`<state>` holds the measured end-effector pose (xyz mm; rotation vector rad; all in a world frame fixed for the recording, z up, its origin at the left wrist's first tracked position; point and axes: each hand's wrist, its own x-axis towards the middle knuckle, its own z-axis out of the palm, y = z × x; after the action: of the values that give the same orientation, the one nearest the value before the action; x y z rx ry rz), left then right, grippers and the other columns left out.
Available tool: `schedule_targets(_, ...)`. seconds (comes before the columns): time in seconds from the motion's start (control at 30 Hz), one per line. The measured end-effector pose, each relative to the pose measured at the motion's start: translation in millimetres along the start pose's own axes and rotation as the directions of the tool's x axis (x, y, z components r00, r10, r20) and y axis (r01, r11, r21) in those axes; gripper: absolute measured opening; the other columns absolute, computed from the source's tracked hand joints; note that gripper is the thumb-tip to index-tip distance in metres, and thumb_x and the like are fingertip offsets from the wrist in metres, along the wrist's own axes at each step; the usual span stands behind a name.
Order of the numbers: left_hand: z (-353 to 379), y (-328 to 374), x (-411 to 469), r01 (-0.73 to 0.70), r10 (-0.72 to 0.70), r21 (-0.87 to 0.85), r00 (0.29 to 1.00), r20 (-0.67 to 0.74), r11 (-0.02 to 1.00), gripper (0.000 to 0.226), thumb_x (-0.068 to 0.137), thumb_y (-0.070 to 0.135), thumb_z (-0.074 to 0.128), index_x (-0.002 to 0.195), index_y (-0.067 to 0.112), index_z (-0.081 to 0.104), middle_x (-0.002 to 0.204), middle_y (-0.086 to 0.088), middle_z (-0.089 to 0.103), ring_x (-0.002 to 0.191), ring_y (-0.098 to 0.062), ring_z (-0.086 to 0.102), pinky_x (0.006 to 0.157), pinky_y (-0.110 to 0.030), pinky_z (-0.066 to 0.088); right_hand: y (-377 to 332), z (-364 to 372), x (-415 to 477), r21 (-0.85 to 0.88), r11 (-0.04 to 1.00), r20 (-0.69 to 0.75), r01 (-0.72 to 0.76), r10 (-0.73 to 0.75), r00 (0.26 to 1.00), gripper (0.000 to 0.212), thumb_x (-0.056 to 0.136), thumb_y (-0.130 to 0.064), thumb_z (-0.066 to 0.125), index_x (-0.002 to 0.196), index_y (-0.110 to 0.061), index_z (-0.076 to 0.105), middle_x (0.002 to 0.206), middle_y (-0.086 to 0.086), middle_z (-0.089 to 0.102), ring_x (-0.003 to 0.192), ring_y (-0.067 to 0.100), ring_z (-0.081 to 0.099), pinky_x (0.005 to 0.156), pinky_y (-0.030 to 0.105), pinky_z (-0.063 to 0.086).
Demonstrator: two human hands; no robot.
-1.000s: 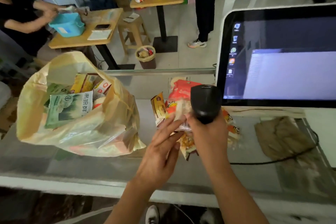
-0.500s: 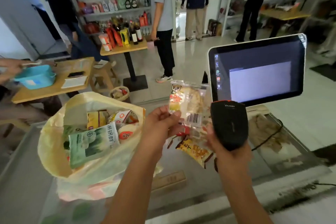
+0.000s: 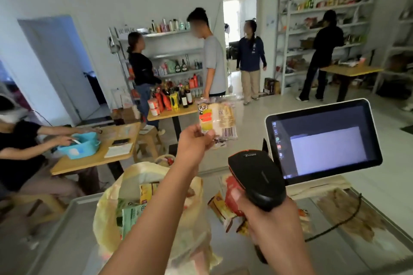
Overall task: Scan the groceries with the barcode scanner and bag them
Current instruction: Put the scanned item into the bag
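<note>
While the right hand (image 3: 267, 216) grips the black scanner (image 3: 257, 176), the left hand (image 3: 194, 144) fingers (image 3: 199, 133) pinch a clear, barcoded snack packet (image 3: 221, 118) by its lower-left corner, mid-frame.

Daylight is pouring through the back doorway (image 3: 238, 20), blowing it out to white, while the room is sitting in dim, bluish light. The monitor (image 3: 324, 140) is glowing pale. Wide-angle distortion is bending the shelves (image 3: 295, 31) at the edges. Blur is softening the plastic bag (image 3: 107, 214). The barcode on the snack packet (image 3: 218, 119) is showing crisp, and the barcode scanner (image 3: 257, 176) is catching a faint sheen.
</note>
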<state>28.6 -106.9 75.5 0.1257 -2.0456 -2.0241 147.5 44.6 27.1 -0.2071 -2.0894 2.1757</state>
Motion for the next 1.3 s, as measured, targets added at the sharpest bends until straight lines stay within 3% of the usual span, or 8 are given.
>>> schedule_targets(0.1,-6.9,9.4,3.5,-0.019,0.018,-0.014,0.999,-0.047,1.0,0.015,0.097,0.0,0.056,0.105,0.009,0.065,0.103,-0.009,0.071,0.087,-0.013,0.068,0.073,-0.019,0.058,-5.0,0.2,8.5,-0.02,1.0,-0.007,0.018,-0.018,1.0,0.029,0.065,-0.025,0.089,0.084,-0.013,0.07,0.054,-0.002,0.06,0.059,0.023,0.057,0.065,0.033,0.045)
schedule_targets(0.17,-7.3,9.0,3.9,-0.025,0.024,-0.018,0.998,-0.054,1.0,0.016,0.097,0.001,0.057,0.1,0.014,0.065,0.101,-0.006,0.073,0.088,-0.014,0.068,0.076,-0.022,0.056,-5.0,0.1,10.8,-0.044,0.998,0.007,0.044,-0.044,0.999,0.033,0.065,-0.026,0.088,0.088,-0.012,0.07,0.061,-0.002,0.063,0.062,0.022,0.06,0.067,0.031,0.047)
schedule_targets(0.3,-3.0,7.6,4.4,-0.024,0.025,0.004,0.997,-0.07,1.0,0.015,0.097,0.003,0.058,0.102,0.015,0.065,0.099,-0.002,0.073,0.092,-0.014,0.069,0.078,-0.023,0.056,-9.5,-0.2,11.1,-0.087,0.992,0.021,0.096,-0.094,0.995,0.038,0.067,-0.025,0.086,0.098,-0.02,0.065,0.076,-0.015,0.065,0.074,-0.003,0.056,0.059,0.013,0.038)
schedule_targets(0.6,5.3,3.4,4.6,-0.012,0.011,-0.003,0.996,-0.093,1.0,0.015,0.097,0.005,0.059,0.107,0.015,0.064,0.1,0.002,0.073,0.094,-0.011,0.07,0.079,-0.022,0.057,-12.1,-13.7,13.4,-0.111,0.989,0.075,0.095,-0.087,0.993,0.024,0.073,-0.025,0.082,0.082,-0.029,0.06,0.069,-0.015,0.062,0.066,-0.001,0.056,0.053,0.009,0.034)
schedule_targets(0.87,6.4,-0.6,5.1,0.002,-0.002,-0.002,0.995,-0.097,1.0,0.017,0.098,0.005,0.058,0.108,0.016,0.064,0.104,0.002,0.072,0.099,-0.011,0.068,0.08,-0.023,0.056,-12.8,-16.6,10.9,-0.122,0.988,0.043,0.094,-0.09,0.995,0.021,0.072,-0.026,0.082,0.074,-0.024,0.061,0.048,-0.011,0.06,0.054,0.004,0.06,0.052,0.016,0.04)
schedule_targets(1.03,3.8,-6.3,6.2,0.011,-0.011,0.0,0.994,-0.105,1.0,0.018,0.098,0.004,0.058,0.113,0.012,0.063,0.105,0.0,0.072,0.1,-0.013,0.068,0.082,-0.025,0.057,-11.2,-14.2,10.8,-0.104,0.993,0.021,0.064,-0.063,0.998,0.023,0.071,-0.027,0.083,0.078,-0.022,0.062,0.057,-0.006,0.061,0.064,0.015,0.063,0.059,0.024,0.046)
schedule_targets(1.13,-0.7,-9.3,7.3,0.005,-0.005,-0.003,0.996,-0.091,1.0,0.02,0.097,0.003,0.059,0.116,0.008,0.062,0.11,-0.008,0.072,0.102,-0.02,0.069,0.088,-0.03,0.058,-10.4,-11.9,13.7,-0.077,0.995,-0.007,0.058,-0.059,0.998,0.025,0.07,-0.025,0.084,0.072,-0.024,0.06,0.05,-0.006,0.061,0.062,0.016,0.062,0.061,0.029,0.049)
schedule_targets(1.3,-18.7,-7.1,-5.2,-0.035,0.036,0.014,0.994,-0.099,0.999,0.018,0.097,0.002,0.059,0.113,0.009,0.063,0.106,-0.008,0.073,0.101,-0.021,0.07,0.08,-0.021,0.059,-10.4,-9.1,16.9,-0.021,0.998,0.047,0.054,-0.053,0.997,0.02,0.071,-0.026,0.084,0.077,-0.026,0.064,0.055,-0.007,0.065,0.064,0.02,0.065,0.065,0.039,0.056)
